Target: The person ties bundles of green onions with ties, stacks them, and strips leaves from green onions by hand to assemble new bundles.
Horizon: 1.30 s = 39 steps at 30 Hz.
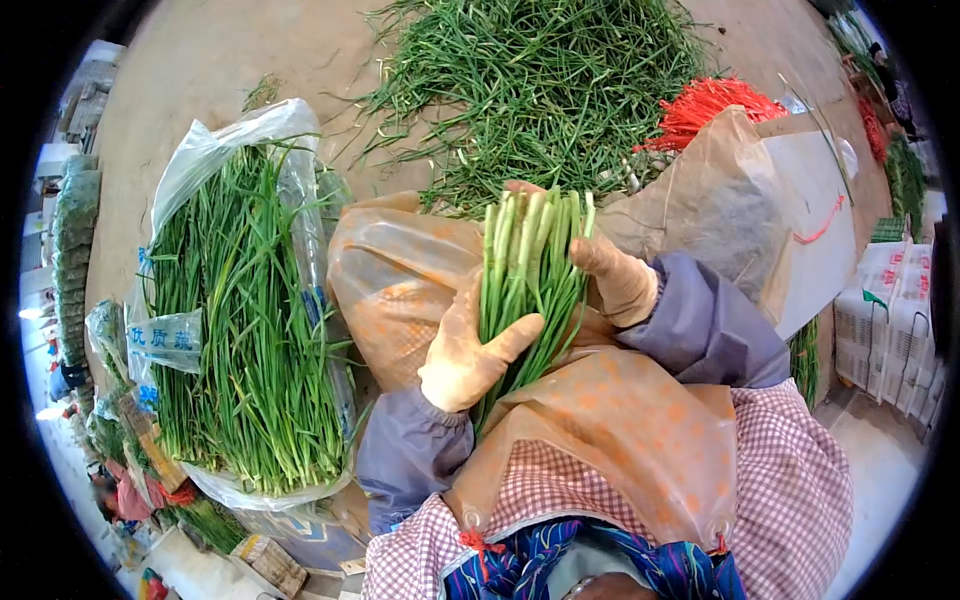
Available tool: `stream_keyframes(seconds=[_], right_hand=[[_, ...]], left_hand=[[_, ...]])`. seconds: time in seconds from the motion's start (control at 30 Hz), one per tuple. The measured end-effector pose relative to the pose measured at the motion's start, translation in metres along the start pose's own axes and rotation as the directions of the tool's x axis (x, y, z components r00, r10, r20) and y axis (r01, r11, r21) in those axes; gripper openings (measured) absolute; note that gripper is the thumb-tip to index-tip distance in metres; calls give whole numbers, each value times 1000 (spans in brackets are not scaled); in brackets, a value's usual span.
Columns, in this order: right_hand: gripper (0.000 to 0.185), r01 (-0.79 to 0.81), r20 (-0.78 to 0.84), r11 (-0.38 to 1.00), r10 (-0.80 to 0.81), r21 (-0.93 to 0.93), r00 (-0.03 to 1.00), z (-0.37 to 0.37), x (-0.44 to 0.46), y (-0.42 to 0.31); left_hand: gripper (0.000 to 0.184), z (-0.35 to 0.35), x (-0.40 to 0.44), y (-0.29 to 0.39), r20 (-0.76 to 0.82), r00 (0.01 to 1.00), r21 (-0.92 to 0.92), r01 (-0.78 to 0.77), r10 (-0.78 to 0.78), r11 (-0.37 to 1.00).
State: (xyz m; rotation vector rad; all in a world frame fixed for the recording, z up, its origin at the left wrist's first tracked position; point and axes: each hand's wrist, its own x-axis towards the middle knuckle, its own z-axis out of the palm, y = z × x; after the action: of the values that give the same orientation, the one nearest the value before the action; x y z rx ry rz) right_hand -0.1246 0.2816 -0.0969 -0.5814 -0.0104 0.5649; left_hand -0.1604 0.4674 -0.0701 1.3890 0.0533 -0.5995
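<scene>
A bunch of chives is upright in front of my lap, its pale, even cut ends at the top and its green leaves running down. My left hand, in a cream glove, clasps it from the left with the thumb across the front. My right hand, gloved too, cups the upper right side; its thumb is at the edge, and most of its fingers are hidden behind the stalks. Below the hands, a translucent orange-spotted plastic apron covers my lap.
Loose chives lie heaped on the floor ahead. On the left, a clear plastic bag holds many neatly laid chives. Red ties are piled at the right, near a white board. White crates stand farther right.
</scene>
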Motion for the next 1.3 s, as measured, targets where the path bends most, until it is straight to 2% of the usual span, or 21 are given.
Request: stream_keyframes(seconds=[0.07,0.23,0.33,0.47,0.5,0.6,0.63,0.73,0.77,0.8,0.83,0.87,0.93,0.97,1.0,1.07,1.1,1.2,1.23,1.27,1.3], right_hand=[[90,-44,13,992,43,119,999,8,7,1],[68,-18,-69,985,7,-173,998,14,16,2],[57,-68,-167,990,47,-126,985,17,11,3],[45,-60,-138,996,68,64,988,11,11,-2],[45,-32,-81,995,39,94,996,9,14,-1],[45,-75,-72,996,71,-55,995,6,15,-6],[46,-47,-78,984,34,-169,996,1,17,-7],[39,10,-106,996,-19,-85,994,-20,29,-25],[30,171,-165,968,-202,-181,965,-25,34,-40],[21,318,-200,905,-380,-284,903,-27,38,-58],[12,417,-123,710,-574,-567,810,-25,38,-73],[10,434,-33,561,-637,-705,770,-16,35,-84],[16,346,189,307,-442,-887,877,16,19,-91],[20,429,392,53,-316,-902,864,24,18,-87],[29,578,626,-249,-209,-777,751,24,23,-78],[34,419,599,-683,-34,-598,800,39,25,-51],[28,409,606,-682,-63,-606,793,31,31,-38],[18,482,438,-558,222,-676,871,17,41,-39],[9,500,504,-468,128,-729,854,12,44,-38],[7,572,616,-311,-58,-759,786,8,46,-45],[8,385,376,32,-152,-922,914,16,43,-56]], left_hand=[[70,3,1,7,27,998,105,-50,48,993],[78,4,5,12,23,999,530,-36,28,847],[79,-7,9,5,163,984,447,-8,-73,894],[95,-40,22,6,405,911,-3,82,-73,997],[95,-40,21,9,415,902,-143,198,-123,970],[94,-15,12,4,378,915,-142,210,-143,967],[83,-4,11,-3,310,945,-285,195,-102,939],[74,0,16,-14,308,936,-253,255,-173,933],[62,5,16,-18,255,959,-254,186,-119,949],[65,6,14,-19,247,958,-249,210,-147,945],[68,6,13,-17,238,956,-241,228,-171,943],[70,5,13,-14,228,954,-232,246,-193,941],[64,5,16,-11,211,960,-194,227,-185,954],[61,6,17,-9,206,961,-174,219,-182,960],[59,8,17,-4,166,958,-104,255,-236,961],[54,14,15,6,70,940,30,332,-333,943],[57,15,12,-4,22,973,93,226,-229,970],[62,13,15,-22,20,990,-43,141,-140,989],[63,12,15,-22,38,992,-63,123,-121,990],[64,11,15,-22,58,993,-85,107,-102,991],[65,11,15,-22,79,994,-109,87,-79,990]])
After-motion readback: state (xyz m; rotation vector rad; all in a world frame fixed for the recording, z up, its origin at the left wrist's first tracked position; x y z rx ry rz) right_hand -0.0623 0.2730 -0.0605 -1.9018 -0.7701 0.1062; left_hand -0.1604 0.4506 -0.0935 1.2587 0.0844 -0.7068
